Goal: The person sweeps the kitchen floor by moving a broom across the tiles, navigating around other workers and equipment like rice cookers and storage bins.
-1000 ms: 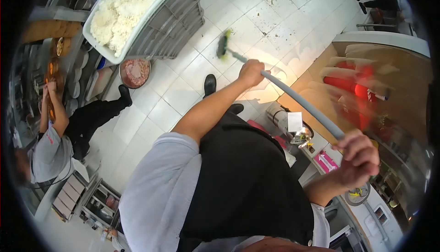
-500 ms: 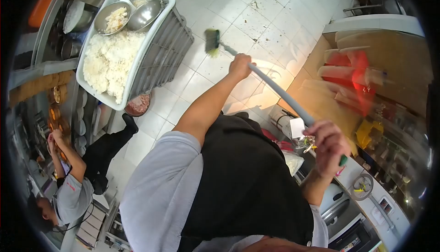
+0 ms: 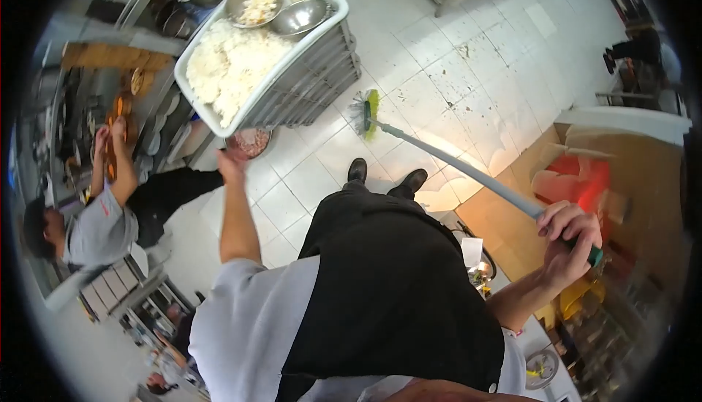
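Observation:
My right hand [image 3: 570, 241] is closed round the upper end of a long grey-handled broom [image 3: 461, 167], near its green tip. The broom slants down to the left, its green-and-white bristle head [image 3: 371, 115] by the floor near the stacked crates. My left hand [image 3: 232, 165] is off the handle, low at the left, smeared by motion. In this view it overlaps the edge of a bowl of pinkish food [image 3: 250, 142], below a white tub [image 3: 261, 96] heaped with cooked rice [image 3: 230, 62].
Grey crates [image 3: 311, 84] stand under the tub, which also holds two metal bowls. Dark debris [image 3: 468, 51] lies scattered on the tiled floor [image 3: 409, 33]. A co-worker [image 3: 102, 219] works at the left counter. Cardboard [image 3: 512, 197] and a red item [image 3: 574, 179] are at right.
My left hand has let go of the broom handle and swung left towards the crates. My right hand has moved right and outward with the broom. The view has shifted, and my shoes now show.

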`<control>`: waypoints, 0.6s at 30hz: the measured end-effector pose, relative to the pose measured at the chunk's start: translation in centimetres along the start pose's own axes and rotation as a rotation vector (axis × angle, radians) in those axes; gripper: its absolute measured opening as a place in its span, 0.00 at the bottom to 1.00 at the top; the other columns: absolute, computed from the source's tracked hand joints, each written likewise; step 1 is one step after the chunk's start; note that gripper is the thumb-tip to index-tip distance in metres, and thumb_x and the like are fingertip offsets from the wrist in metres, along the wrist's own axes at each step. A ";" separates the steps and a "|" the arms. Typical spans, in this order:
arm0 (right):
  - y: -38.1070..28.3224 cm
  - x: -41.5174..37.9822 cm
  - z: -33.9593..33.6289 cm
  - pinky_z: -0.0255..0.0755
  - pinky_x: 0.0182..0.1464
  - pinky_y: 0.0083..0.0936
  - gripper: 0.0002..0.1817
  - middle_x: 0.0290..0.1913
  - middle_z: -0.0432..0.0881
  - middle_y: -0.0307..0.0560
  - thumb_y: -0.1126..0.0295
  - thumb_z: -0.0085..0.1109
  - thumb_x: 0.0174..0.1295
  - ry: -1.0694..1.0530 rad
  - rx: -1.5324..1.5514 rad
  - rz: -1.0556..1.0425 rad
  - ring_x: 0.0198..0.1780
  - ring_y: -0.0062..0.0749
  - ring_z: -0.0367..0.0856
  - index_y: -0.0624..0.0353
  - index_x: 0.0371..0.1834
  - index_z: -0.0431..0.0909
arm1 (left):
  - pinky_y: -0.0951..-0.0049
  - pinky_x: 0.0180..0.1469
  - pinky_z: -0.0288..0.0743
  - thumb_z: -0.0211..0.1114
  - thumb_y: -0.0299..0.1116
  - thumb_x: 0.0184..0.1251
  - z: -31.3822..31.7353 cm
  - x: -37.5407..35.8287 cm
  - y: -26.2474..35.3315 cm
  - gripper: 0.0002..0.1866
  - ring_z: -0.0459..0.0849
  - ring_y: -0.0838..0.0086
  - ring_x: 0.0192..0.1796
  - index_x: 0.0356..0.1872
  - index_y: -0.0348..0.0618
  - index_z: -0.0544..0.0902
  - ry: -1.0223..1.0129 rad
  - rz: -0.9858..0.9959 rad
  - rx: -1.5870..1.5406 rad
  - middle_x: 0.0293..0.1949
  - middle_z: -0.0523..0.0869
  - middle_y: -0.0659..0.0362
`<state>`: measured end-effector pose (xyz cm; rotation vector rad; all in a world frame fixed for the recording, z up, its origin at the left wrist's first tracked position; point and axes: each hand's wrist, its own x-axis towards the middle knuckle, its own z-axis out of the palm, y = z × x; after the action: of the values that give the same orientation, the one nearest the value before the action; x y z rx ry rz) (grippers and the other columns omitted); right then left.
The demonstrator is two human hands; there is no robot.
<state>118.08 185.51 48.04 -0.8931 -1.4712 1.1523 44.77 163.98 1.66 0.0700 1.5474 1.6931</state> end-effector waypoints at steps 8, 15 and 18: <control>1.5 5.8 -1.4 0.73 0.32 0.33 0.23 0.24 0.73 0.50 0.57 0.43 0.87 -0.090 0.021 -0.041 0.30 0.42 0.78 0.60 0.31 0.65 | 0.51 0.60 0.80 0.67 0.55 0.69 8.8 6.9 7.8 0.38 0.89 0.41 0.58 0.56 0.18 0.84 0.459 0.165 0.789 0.55 0.88 0.29; 2.0 11.2 2.9 0.65 0.22 0.24 0.23 0.23 0.74 0.49 0.57 0.45 0.87 0.005 0.040 0.054 0.29 0.40 0.82 0.59 0.32 0.67 | 0.53 0.56 0.82 0.67 0.50 0.67 13.9 0.3 9.9 0.32 0.91 0.47 0.54 0.54 0.25 0.87 0.562 0.182 0.892 0.50 0.90 0.31; 1.8 15.3 6.1 0.64 0.21 0.24 0.22 0.23 0.74 0.48 0.56 0.46 0.86 0.019 -0.002 0.084 0.29 0.40 0.82 0.58 0.32 0.68 | 0.51 0.66 0.77 0.66 0.47 0.66 17.1 -4.8 11.9 0.31 0.86 0.40 0.62 0.60 0.28 0.84 0.489 0.094 0.923 0.57 0.87 0.30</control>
<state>108.95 199.12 50.22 -0.9719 -1.4315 1.2007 51.03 175.98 18.19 0.2153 2.6238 0.9561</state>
